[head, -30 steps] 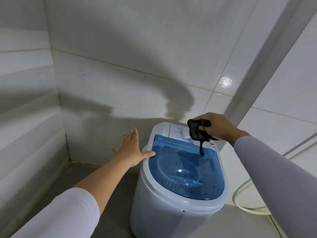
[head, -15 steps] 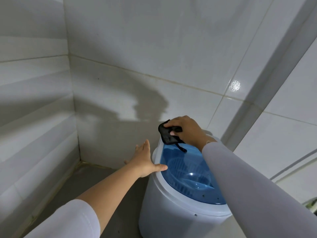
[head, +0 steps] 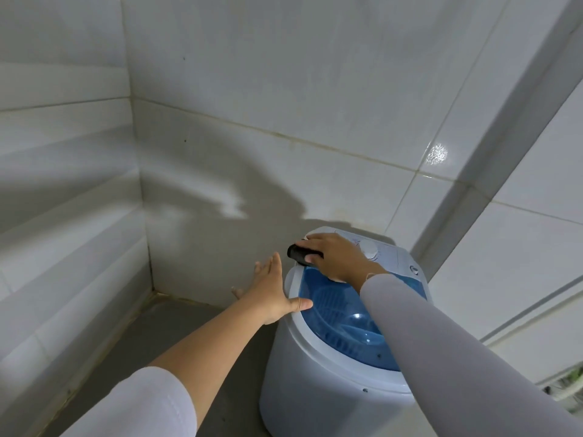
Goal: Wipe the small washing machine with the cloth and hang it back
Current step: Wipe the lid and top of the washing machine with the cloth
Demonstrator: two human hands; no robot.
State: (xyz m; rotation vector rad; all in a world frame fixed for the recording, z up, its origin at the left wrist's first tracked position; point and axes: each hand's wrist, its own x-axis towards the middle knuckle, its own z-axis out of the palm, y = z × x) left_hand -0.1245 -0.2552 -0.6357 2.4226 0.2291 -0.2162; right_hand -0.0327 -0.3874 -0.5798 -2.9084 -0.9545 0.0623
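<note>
Black cloth (head: 302,254) pressed under right hand (head: 336,255) on washing machine (head: 315,386), left hand (head: 271,293) spread open, no legible writing

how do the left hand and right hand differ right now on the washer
The left hand is open and flat, fingers spread, holding nothing; the right hand is closed on the black cloth. The left hand braces the left side of the washing machine with its thumb on the rim; the right hand presses the cloth onto the top rear left edge, near the dial. Both touch the machine, and both arms wear light sleeves.
</note>
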